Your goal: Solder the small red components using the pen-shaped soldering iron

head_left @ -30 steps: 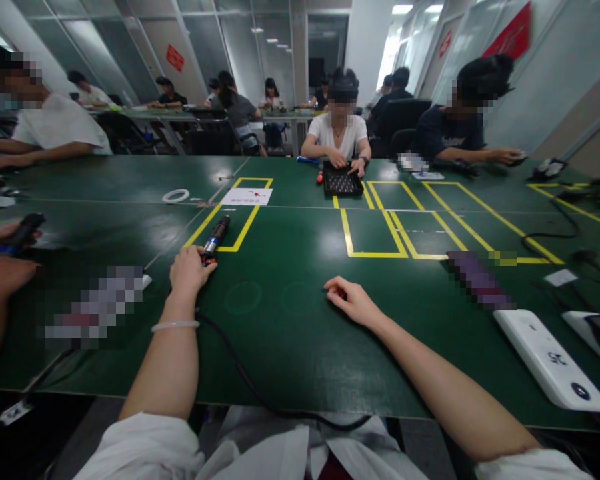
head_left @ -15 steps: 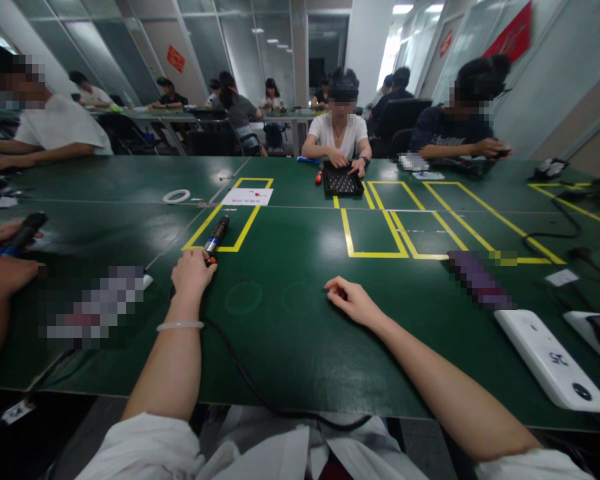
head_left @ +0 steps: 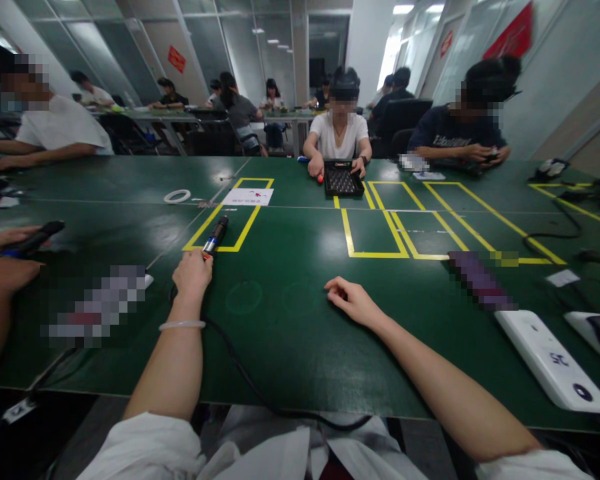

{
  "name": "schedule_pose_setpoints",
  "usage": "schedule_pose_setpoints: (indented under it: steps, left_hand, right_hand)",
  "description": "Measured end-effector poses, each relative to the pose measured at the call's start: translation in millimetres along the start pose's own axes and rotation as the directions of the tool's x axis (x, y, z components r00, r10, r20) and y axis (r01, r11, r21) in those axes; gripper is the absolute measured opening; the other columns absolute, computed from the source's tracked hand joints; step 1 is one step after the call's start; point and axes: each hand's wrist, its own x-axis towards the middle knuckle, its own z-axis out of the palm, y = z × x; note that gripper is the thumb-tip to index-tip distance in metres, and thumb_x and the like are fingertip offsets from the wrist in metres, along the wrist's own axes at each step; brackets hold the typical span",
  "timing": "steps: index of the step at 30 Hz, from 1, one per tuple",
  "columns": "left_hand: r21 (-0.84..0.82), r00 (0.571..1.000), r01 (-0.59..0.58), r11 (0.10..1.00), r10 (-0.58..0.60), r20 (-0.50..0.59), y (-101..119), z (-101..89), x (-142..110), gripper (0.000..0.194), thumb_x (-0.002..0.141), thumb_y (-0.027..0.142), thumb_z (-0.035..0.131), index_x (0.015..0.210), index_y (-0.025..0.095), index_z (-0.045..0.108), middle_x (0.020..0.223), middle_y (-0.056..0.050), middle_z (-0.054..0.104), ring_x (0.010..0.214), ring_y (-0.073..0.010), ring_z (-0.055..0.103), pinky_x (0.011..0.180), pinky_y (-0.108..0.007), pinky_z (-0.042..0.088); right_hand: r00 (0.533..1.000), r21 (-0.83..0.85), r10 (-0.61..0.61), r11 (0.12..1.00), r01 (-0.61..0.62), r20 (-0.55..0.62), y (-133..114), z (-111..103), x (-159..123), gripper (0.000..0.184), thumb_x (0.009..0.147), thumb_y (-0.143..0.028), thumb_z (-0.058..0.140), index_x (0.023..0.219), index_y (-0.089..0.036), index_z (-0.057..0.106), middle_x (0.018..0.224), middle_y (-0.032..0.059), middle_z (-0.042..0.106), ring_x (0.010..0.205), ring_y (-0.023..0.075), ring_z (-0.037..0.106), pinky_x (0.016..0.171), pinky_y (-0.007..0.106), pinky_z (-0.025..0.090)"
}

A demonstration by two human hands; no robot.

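My left hand (head_left: 193, 273) is closed round the near end of a black cylindrical tool (head_left: 216, 236) with silver and blue bands. It lies on the green table and points away from me into a yellow-taped frame; I cannot tell its exact kind. A bit of red-orange shows by my thumb. A black cable (head_left: 235, 357) comes from beneath my left wrist and runs down to my lap. My right hand (head_left: 350, 300) rests on the tabletop with loosely bent fingers, the thumb apart, and nothing in it. Two faint rings mark the surface between my hands.
A white power bank-like box (head_left: 553, 360) lies at right, a blurred-out phone-like item (head_left: 483, 280) beyond it. Yellow tape, a white paper (head_left: 247, 197) and a tape roll (head_left: 177, 196) lie farther off. Opposite, a person works at a black tray (head_left: 344, 180); a neighbour's hands (head_left: 10, 263) are at left.
My left thumb now covers more of the tool's orange-red part. My right hand stays still. The person opposite has moved a hand to the red item beside the tray.
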Motion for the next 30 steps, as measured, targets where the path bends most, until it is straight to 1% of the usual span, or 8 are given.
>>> schedule_pose_setpoints:
  steps: [6,13,15,17,20,25,27,30]
  left_hand:
    - [-0.032,0.999,0.017,0.999,-0.018,-0.029,1.1,1.1,0.3,0.035,0.092,0.043,0.04,0.109,0.017,0.055,0.116,-0.018,0.057,0.101,-0.0346,0.058,0.08,-0.046,0.046]
    - [-0.113,0.986,-0.079,0.99,0.061,-0.156,11.3,-3.6,-4.0,0.035,0.092,0.042,0.04,0.111,0.018,0.057,0.108,-0.014,0.063,0.1,-0.0317,0.059,0.084,-0.042,0.045]
    - [-0.213,0.981,-0.161,0.964,0.132,-0.144,20.4,-1.8,-7.2,0.035,0.092,0.041,0.041,0.112,0.018,0.057,0.103,-0.011,0.066,0.096,-0.0274,0.061,0.085,-0.038,0.046]
    - [-0.358,0.958,-0.286,0.889,0.265,-0.107,34.4,1.8,-13.3,0.035,0.091,0.04,0.043,0.112,0.017,0.058,0.101,-0.008,0.068,0.094,-0.0228,0.062,0.087,-0.034,0.046]
    - [-0.566,0.871,-0.417,0.712,0.49,-0.026,64.6,5.4,-32.5,0.038,0.09,0.042,0.046,0.113,0.016,0.061,0.103,-0.007,0.068,0.093,-0.0196,0.063,0.086,-0.03,0.047]
    - [-0.708,0.616,-0.532,0.464,0.786,0.053,119.8,-2.4,-87.8,0.037,0.09,0.038,0.05,0.118,0.02,0.065,0.107,-0.007,0.064,0.092,-0.0179,0.061,0.082,-0.031,0.047]
    - [-0.748,0.55,-0.515,0.418,0.831,0.086,135.3,-4.6,-108.3,0.034,0.089,0.034,0.052,0.117,0.02,0.064,0.104,-0.006,0.064,0.09,-0.0167,0.06,0.081,-0.03,0.046]
    - [-0.844,0.511,-0.364,0.393,0.842,0.172,147.7,0.0,-127.6,0.034,0.086,0.031,0.057,0.118,0.018,0.059,0.097,-0.005,0.064,0.084,-0.0152,0.061,0.075,-0.028,0.047]
  right_hand:
    - [1.0,0.001,-0.002,1.0,0.002,0.001,-2.5,-0.8,0.0,0.015,0.09,-0.024,0.052,0.102,-0.019,0.058,0.077,-0.0003,0.06,0.068,0.013,0.055,0.066,0.024,0.042]
    - [1.0,0.007,-0.002,1.0,0.002,0.002,-2.6,-0.5,0.4,0.015,0.09,-0.024,0.052,0.103,-0.019,0.058,0.077,-0.0004,0.06,0.067,0.0129,0.055,0.065,0.024,0.042]
    - [1.0,0.008,-0.002,1.0,0.002,0.0,-2.8,-0.3,0.5,0.015,0.09,-0.023,0.052,0.103,-0.018,0.058,0.077,-0.0003,0.06,0.067,0.0129,0.055,0.065,0.024,0.042]
    - [1.0,0.004,-0.002,1.0,0.002,-0.001,-2.8,-0.3,0.7,0.015,0.09,-0.023,0.052,0.103,-0.018,0.059,0.077,-0.0002,0.06,0.068,0.0129,0.055,0.065,0.024,0.042]
    - [1.0,0.0,-0.001,1.0,0.001,0.0,-2.1,-0.4,0.9,0.016,0.09,-0.023,0.052,0.103,-0.018,0.059,0.077,-0.0002,0.06,0.068,0.0127,0.055,0.065,0.024,0.042]
    - [1.0,0.006,0.001,1.0,-0.001,-0.003,-0.9,-0.8,0.7,0.016,0.089,-0.023,0.053,0.103,-0.017,0.059,0.076,-0.0004,0.059,0.067,0.0128,0.055,0.064,0.024,0.042]
    - [1.0,0.01,-0.003,1.0,0.003,-0.006,-1.4,-1.2,0.4,0.016,0.089,-0.023,0.052,0.103,-0.018,0.058,0.075,-0.0006,0.059,0.066,0.0126,0.055,0.064,0.024,0.042]
    - [1.0,0.038,-0.006,0.999,0.006,-0.016,-3.8,-2.0,-0.5,0.021,0.09,-0.023,0.052,0.109,-0.019,0.055,0.077,-0.0007,0.06,0.065,0.0121,0.054,0.063,0.024,0.042]
